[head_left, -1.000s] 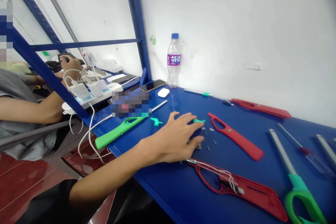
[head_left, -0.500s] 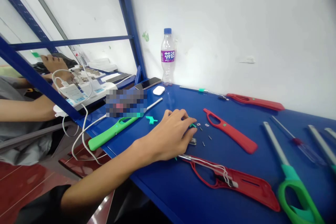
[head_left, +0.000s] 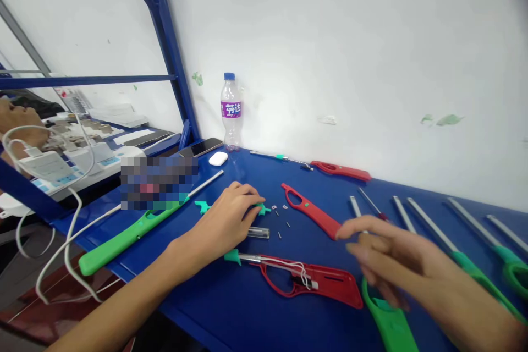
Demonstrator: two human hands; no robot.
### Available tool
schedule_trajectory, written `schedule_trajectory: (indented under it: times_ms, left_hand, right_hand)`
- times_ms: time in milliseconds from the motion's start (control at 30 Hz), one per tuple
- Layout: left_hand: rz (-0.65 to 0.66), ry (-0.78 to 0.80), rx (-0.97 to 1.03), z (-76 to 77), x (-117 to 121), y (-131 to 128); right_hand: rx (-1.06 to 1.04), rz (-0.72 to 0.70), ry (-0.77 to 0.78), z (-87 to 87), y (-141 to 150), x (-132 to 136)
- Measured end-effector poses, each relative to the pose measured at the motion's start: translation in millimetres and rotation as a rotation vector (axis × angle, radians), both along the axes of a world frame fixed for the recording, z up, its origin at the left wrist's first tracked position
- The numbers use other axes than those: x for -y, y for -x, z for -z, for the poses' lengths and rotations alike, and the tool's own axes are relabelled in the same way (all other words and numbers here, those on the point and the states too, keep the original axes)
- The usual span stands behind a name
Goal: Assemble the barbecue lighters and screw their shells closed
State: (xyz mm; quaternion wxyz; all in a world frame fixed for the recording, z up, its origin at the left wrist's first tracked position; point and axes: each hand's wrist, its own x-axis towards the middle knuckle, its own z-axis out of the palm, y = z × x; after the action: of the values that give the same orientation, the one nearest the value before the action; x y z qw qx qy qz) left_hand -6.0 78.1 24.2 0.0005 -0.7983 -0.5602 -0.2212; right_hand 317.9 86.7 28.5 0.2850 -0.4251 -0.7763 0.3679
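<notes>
My left hand (head_left: 233, 214) rests on the blue table, its fingers curled around a small green plastic piece (head_left: 264, 209). A clear transparent part (head_left: 259, 232) lies just below that hand, and another green piece (head_left: 202, 207) lies behind it. My right hand (head_left: 396, 264) hovers at the right with bent fingers apart, nothing visible between them. Its index fingertip overlaps the end of a red lighter shell half (head_left: 315, 214). In front, an opened red lighter half (head_left: 336, 283) holds a metal tube, white wires and a black part. Tiny screws (head_left: 279, 235) lie between.
Several green lighters (head_left: 391, 322) with metal tubes lie at the right, beside a screwdriver (head_left: 371, 202). At the back are a bottle (head_left: 232, 115), phone (head_left: 202, 147), white case (head_left: 218, 159) and red shell (head_left: 342, 171). A green lighter (head_left: 119, 245) and power strip (head_left: 124, 159) are left.
My right hand has come into view at the right. The view has turned rightward, so the table things appear farther left. My left hand stays at the small green piece.
</notes>
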Motion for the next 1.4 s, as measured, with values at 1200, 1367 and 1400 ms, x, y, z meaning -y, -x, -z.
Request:
schedule_trajectory:
  times_ms: [1200, 1367, 1400]
  left_hand:
    - [0.12, -0.184, 0.138, 11.3, 75, -39]
    - [0.169, -0.218, 0.142, 14.7, 75, -40]
    - [0.171, -0.235, 0.15, 14.8, 75, -40]
  right_hand:
    - [0.151, -0.138, -0.041, 13.7, 41, 22]
    - [0.163, -0.172, -0.09, 13.4, 41, 22]
    - [0.154, -0.171, -0.097, 13.0, 41, 22]
